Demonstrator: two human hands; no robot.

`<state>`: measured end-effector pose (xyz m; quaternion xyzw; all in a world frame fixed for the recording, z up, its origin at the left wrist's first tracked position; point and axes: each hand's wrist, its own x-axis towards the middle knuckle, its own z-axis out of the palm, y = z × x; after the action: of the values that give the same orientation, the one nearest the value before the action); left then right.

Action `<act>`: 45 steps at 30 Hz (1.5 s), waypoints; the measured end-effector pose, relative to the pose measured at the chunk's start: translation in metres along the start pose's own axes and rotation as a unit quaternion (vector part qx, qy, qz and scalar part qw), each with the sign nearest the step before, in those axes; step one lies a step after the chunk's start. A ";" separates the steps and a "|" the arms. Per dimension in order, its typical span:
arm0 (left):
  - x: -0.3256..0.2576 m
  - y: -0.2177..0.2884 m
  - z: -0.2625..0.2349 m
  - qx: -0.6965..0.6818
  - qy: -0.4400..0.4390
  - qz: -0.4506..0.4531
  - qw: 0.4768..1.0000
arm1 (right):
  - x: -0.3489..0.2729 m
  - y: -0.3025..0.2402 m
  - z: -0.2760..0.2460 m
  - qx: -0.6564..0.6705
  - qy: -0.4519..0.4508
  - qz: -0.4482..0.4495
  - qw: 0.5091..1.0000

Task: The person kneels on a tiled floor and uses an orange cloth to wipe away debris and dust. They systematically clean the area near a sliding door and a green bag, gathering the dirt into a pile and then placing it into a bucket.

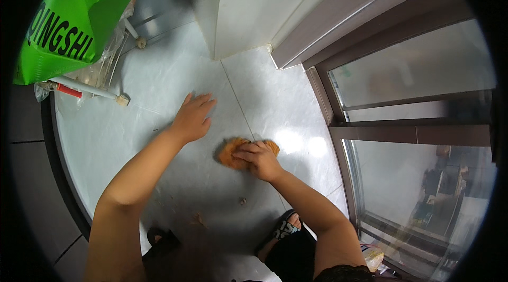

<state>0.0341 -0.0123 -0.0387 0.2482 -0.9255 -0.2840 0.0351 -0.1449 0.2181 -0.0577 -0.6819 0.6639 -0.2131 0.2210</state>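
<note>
My right hand (259,159) presses an orange cloth (231,153) onto the pale tiled floor (264,96), fingers curled over it. My left hand (192,118) lies flat on the floor a little to the left and farther away, fingers spread, holding nothing. Both forearms come in from the lower edge. Small bits of dirt (242,201) lie on the tiles close to me.
A green bag (74,17) hangs at the upper left above a clear plastic bag (100,70) and white rods (90,90) with a red band. A white wall corner (248,12) stands ahead. Brown-framed glass windows (413,139) run along the right. My sandalled foot (288,225) is below.
</note>
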 end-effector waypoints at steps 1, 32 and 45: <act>-0.006 0.000 -0.004 0.000 0.000 0.008 1.000 | -0.009 0.002 -0.011 0.053 -0.002 -0.007 0.999; -0.031 0.045 0.065 -0.357 0.036 -0.134 0.924 | -0.119 0.144 -0.071 -0.052 0.302 0.334 0.892; -0.023 0.164 0.067 -0.001 -0.251 0.093 0.963 | -0.087 0.024 -0.145 0.037 0.293 0.296 0.908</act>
<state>-0.0320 0.1505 -0.0041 0.0812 -0.9233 -0.3336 -0.1722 -0.2517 0.3021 0.0458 -0.3520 0.8619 -0.3524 0.0950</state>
